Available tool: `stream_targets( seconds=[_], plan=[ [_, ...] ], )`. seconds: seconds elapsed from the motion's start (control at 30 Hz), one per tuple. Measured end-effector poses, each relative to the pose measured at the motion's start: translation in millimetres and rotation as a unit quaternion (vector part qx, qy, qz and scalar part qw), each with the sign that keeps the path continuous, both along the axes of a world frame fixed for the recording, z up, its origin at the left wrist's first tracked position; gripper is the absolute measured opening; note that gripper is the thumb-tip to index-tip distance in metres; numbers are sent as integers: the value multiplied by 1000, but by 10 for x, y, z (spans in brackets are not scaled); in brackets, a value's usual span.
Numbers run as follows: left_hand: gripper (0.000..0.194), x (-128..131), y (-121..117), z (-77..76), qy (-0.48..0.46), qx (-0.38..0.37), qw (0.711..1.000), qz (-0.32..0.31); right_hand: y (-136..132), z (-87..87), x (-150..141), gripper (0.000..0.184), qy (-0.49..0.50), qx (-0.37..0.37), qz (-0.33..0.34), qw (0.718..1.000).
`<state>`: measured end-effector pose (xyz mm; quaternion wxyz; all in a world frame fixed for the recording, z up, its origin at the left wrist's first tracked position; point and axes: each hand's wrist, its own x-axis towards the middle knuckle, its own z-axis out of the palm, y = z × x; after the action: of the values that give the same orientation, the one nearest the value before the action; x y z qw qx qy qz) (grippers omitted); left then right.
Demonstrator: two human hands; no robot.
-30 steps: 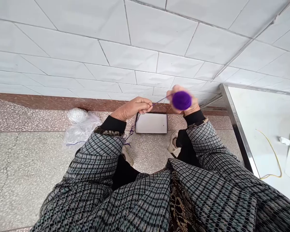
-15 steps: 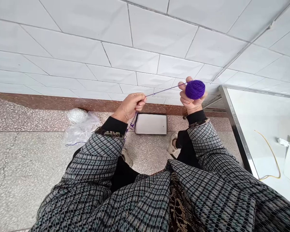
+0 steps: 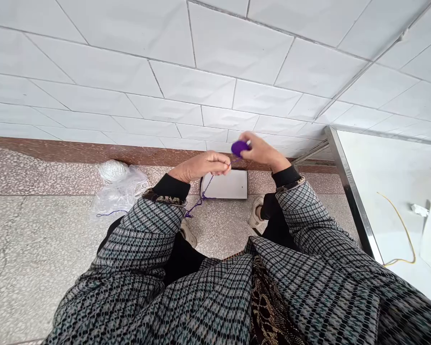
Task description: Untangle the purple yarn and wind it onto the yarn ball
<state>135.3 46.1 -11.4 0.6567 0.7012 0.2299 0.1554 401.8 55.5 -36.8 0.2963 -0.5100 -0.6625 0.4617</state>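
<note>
My right hand [image 3: 257, 149] grips a ball of purple yarn [image 3: 239, 148], slightly smeared by motion. Just to its left, my left hand [image 3: 209, 165] is closed in a pinch on the purple yarn strand [image 3: 203, 192]. A short length of that strand runs between the two hands. Below my left fingers the strand hangs down in a loose, tangled line towards my left cuff. Behind and beneath the hands, a shallow tray [image 3: 225, 185] with a dark rim and pale inside lies on the floor.
At left on the speckled floor [image 3: 53, 239] lie a ball of white yarn [image 3: 113, 170] and a clear plastic bag [image 3: 119, 194]. A white table [image 3: 366, 191] with a metal edge stands at right, bearing a yellow cord [image 3: 404, 225]. A tiled wall [image 3: 215, 86] rises ahead.
My right hand has brought the purple ball left and slightly down, close to my left hand, and turned over. The left hand has shifted right and down, and more tangled strand shows below it.
</note>
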Motion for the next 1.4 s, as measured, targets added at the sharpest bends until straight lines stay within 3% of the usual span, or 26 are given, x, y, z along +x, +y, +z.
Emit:
stream_targets(
  seconds=[0.07,0.1,0.13,0.2,0.27,0.33,0.4,0.43,0.5,0.53,0.6,0.67,0.73,0.8,0.9,0.97,1.07,1.23,1.33,1.4],
  plan=[
    [25,-25,27,-20,-44,-25,995,88,-99,33,10,49,23,-86,205,975],
    [24,-34,40,-32,-55,-36,990,122,-136,64,32,54,87,-107,269,953],
    [23,-39,49,-42,-56,-43,988,139,-159,100,59,61,170,-108,289,936],
    [22,-39,52,-54,-32,-39,990,129,-150,173,109,71,338,-48,196,919],
    [23,-29,32,-45,3,-21,997,80,-87,221,120,71,428,29,25,903],
    [25,-17,1,-21,19,-4,1000,20,-14,227,84,67,405,63,-105,906],
    [28,-10,-21,3,5,-2,1000,-20,20,194,27,60,286,44,-146,946],
    [29,-9,-24,10,-11,-10,1000,-24,14,171,3,56,206,17,-125,970],
    [30,-12,-16,7,-51,-39,998,3,-39,135,-20,49,74,-57,8,996],
    [29,-14,-7,-3,-69,-56,996,26,-77,126,-16,48,47,-96,107,989],
    [29,-11,8,-37,-93,-85,990,62,-153,123,15,51,96,-138,285,944],
    [31,5,6,-82,-109,-108,985,74,-199,125,61,63,238,-122,333,904],
    [37,35,-16,-135,-135,-135,979,79,-200,116,110,76,368,-80,277,884],
    [40,66,-50,-191,-162,-157,970,87,-157,107,168,83,438,-43,194,877],
    [50,71,-98,-272,-145,-163,973,73,-63,143,293,73,491,10,65,869],
    [49,30,-120,-320,-110,-152,979,76,-20,217,397,65,545,40,-4,837],
    [35,-103,-128,-392,-56,-124,984,114,-19,368,551,67,601,50,-62,795],
    [28,-548,-12,-575,108,-70,980,151,-75,533,828,57,483,123,-217,839],
    [17,-929,138,-735,288,46,941,173,-77,540,993,41,371,157,-288,869],
    [25,-1175,228,-834,347,118,913,181,-81,533,1052,33,303,151,-328,882]
  ],
)
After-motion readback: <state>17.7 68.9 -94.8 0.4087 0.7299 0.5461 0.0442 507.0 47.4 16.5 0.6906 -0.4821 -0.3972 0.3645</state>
